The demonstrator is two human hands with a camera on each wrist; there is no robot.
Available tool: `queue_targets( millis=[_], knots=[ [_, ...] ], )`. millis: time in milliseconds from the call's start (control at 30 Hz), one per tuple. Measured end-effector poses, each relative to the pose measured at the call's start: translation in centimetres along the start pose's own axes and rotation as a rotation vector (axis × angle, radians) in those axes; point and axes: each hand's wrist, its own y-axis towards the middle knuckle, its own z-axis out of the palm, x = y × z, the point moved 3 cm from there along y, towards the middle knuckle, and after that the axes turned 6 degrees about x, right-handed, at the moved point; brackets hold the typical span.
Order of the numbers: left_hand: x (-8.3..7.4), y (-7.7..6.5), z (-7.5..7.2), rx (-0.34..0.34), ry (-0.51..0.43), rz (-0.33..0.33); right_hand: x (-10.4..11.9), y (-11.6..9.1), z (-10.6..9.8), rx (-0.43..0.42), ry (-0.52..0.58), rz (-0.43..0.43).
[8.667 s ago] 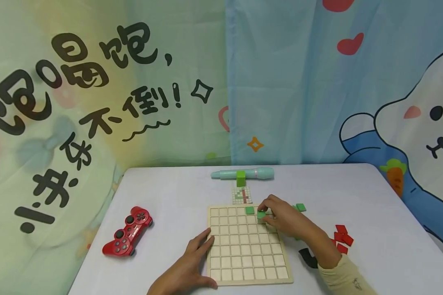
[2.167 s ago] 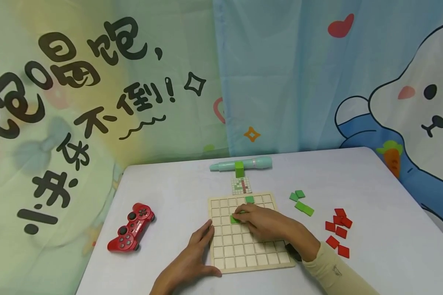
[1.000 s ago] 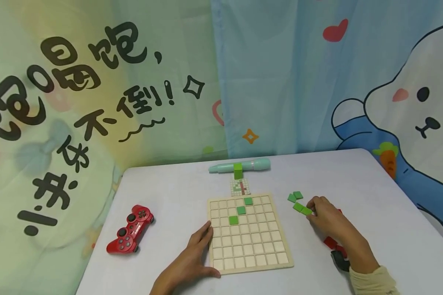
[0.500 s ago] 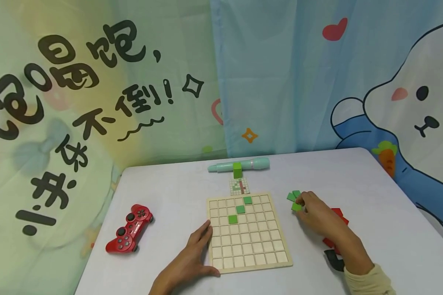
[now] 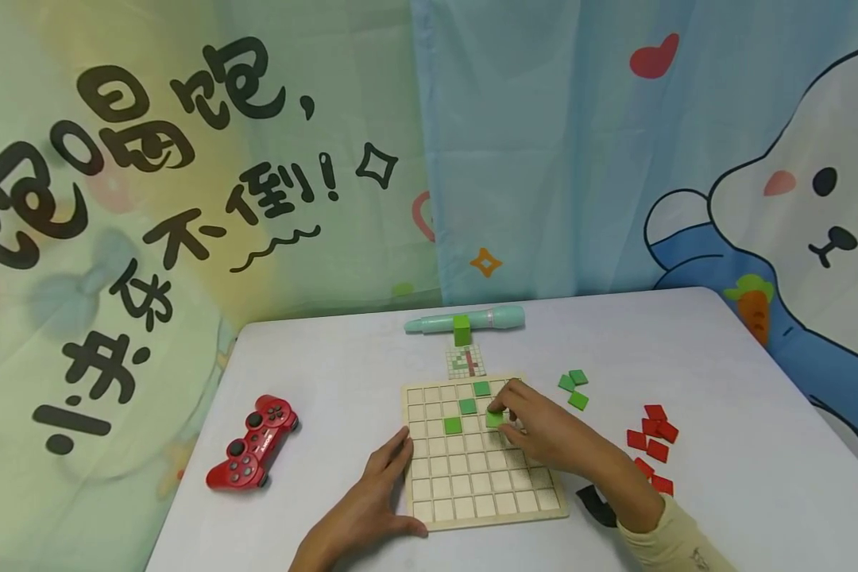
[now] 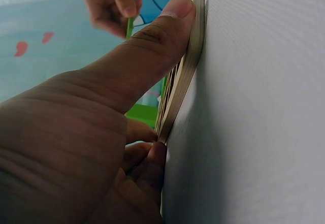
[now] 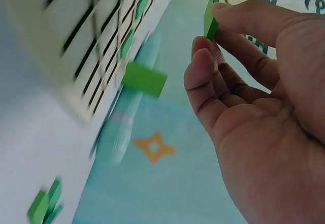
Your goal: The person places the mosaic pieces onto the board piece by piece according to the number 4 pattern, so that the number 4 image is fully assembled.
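A wooden grid board [image 5: 484, 483] lies on the white table. Three green square tiles sit in its cells, one of them a darker green tile [image 5: 481, 388] in the far row. My left hand [image 5: 372, 504] holds the board's near left corner, thumb at the near edge and fingers along the left side; the left wrist view shows the thumb against the wooden edge. Over the right half of the board, my right hand [image 5: 543, 425] pinches a bright green tile [image 5: 495, 419] between thumb and fingers. In the right wrist view that green tile [image 7: 211, 18] is tilted up on edge.
Right of the board lie three loose green tiles [image 5: 577, 400] and several red tiles [image 5: 656, 450]. Behind it are a small printed grid card [image 5: 465, 362], a green cube [image 5: 461, 330] and a teal pen [image 5: 504, 318]. A red game controller [image 5: 253, 445] lies left.
Two more green tiles have come onto the board since the earliest frame. My right hand has taken another from the loose ones and carried it left over the board. The left hand stays put.
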Motion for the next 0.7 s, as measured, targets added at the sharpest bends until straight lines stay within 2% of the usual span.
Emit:
queue_targets(
  millis=[133,300,500,700],
  knots=[
    [0.1,0.0,0.0,-0.003,-0.002,0.006,1.3,1.3,1.3,0.074,0.013,-0.090],
    [0.1,-0.1,0.0,-0.001,-0.013,0.013,2.9,2.9,3.1,0.156,-0.034,-0.186],
    [0.0,-0.1,-0.1,0.012,-0.031,0.012,3.6,4.2,4.5,0.186,-0.125,-0.234],
    [0.1,-0.2,-0.2,0.012,-0.030,0.014,3.7,4.8,4.9,0.188,-0.153,-0.256]
  ],
)
